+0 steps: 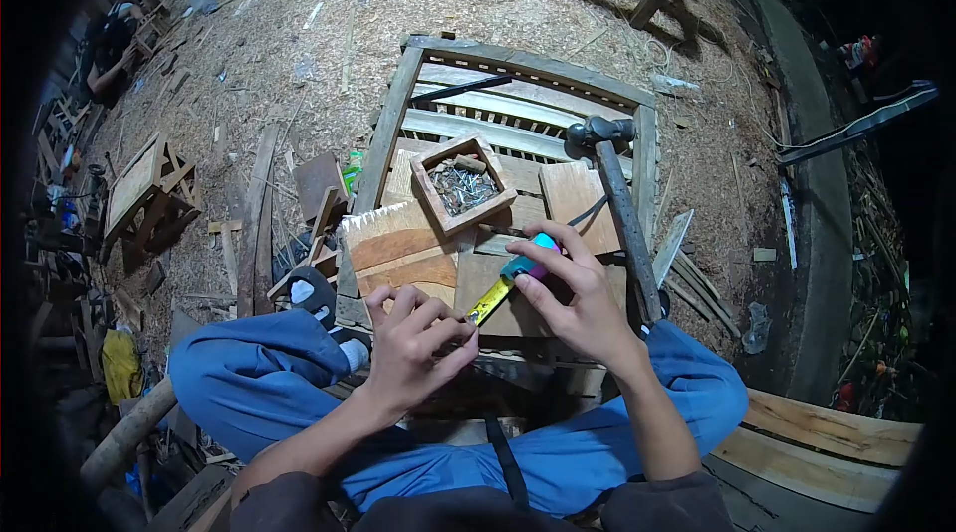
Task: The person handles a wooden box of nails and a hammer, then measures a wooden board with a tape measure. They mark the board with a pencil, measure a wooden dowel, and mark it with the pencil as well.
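My right hand [573,298] grips the teal and purple case of a tape measure [530,257] above the wooden pieces. A short length of yellow blade [488,301] runs from the case toward my left hand [420,348], whose fingers pinch its end. Beneath and beside my hands lie flat wooden boards [398,251] on a slatted wooden frame [390,133]. Just beyond them stands a square wooden box [446,217] with many nails [464,189] inside. To the right rests a hammer [625,213], its head at the far end and its handle pointing toward my knee.
Wood shavings [339,44] cover the ground, with scrap strips scattered about. At the left is a small wooden stool-like piece [139,188]. Another person [108,49] sits at the far left. Long planks [827,432] lie at the lower right, beside my knee.
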A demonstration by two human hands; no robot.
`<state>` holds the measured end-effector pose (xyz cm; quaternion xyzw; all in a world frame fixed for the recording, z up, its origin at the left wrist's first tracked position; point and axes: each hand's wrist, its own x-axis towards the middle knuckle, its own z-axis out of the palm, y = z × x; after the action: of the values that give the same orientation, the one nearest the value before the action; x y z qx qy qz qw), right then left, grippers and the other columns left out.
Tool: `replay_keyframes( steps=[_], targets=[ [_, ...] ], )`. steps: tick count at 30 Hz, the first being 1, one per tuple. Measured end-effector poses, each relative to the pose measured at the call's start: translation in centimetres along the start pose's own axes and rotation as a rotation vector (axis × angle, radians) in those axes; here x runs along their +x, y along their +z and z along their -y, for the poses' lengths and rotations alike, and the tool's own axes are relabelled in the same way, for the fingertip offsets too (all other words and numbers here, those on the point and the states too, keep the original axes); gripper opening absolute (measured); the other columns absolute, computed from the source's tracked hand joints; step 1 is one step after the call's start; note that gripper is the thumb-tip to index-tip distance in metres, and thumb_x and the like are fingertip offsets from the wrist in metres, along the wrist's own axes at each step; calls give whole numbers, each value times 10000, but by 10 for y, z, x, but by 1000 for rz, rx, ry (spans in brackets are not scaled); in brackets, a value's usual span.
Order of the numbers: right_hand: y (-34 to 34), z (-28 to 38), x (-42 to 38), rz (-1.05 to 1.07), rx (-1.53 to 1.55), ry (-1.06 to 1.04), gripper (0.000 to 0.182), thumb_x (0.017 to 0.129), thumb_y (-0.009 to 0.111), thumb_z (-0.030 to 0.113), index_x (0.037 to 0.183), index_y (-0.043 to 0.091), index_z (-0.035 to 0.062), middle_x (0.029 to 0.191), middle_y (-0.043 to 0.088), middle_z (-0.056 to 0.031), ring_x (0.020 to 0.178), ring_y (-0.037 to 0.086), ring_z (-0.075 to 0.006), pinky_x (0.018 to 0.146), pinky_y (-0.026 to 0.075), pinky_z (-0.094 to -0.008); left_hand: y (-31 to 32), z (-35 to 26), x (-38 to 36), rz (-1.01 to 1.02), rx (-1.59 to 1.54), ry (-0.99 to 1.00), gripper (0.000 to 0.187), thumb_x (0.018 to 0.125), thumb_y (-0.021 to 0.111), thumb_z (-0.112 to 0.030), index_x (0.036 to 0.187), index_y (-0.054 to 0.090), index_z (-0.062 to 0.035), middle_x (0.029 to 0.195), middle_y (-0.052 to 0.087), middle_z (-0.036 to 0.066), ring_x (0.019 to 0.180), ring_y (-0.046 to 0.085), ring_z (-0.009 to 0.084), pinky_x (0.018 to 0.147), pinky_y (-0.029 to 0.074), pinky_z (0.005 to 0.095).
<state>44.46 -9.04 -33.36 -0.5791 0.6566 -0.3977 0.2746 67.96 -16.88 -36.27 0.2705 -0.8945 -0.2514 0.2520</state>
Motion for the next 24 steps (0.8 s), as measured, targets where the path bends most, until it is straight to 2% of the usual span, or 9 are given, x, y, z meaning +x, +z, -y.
replay_keyframes(
  steps=[8,12,16,20,24],
  targets=[
    [1,-1,0,9,-16,6,358,967,727,97,1324,701,75,1394,572,-188,1265,627,-363,1045,524,-422,-2,1,2,13,-33,3,141,734,900,-184,828,796,-166,867,712,-52,865,574,176,964,300,427],
    [2,3,2,4,13,48,307,962,730,88,1265,704,53,1370,576,-170,1140,677,-293,1001,544,-393,-1,3,1,12,-42,-11,139,733,902,-187,818,795,-163,864,708,-54,862,573,174,960,299,426],
    [2,3,4,9,58,70,267,953,734,66,1216,700,32,1343,576,-138,1025,691,-214,956,552,-355,-2,0,2,10,-107,-96,212,731,910,-187,884,774,-131,832,694,-46,831,567,167,974,291,420],
    [2,3,6,10,40,72,259,946,739,62,1200,697,30,1322,575,-131,1037,687,-217,954,547,-349,2,0,2,-56,-135,-130,307,728,918,-182,968,742,-110,791,669,-37,802,561,157,986,282,406],
    [1,1,10,35,103,89,242,921,748,66,1153,690,35,1268,576,-126,1068,665,-236,949,535,-357,1,2,1,-50,-122,-127,317,721,922,-182,972,739,-115,785,660,-36,805,562,154,984,283,401]
  ],
)
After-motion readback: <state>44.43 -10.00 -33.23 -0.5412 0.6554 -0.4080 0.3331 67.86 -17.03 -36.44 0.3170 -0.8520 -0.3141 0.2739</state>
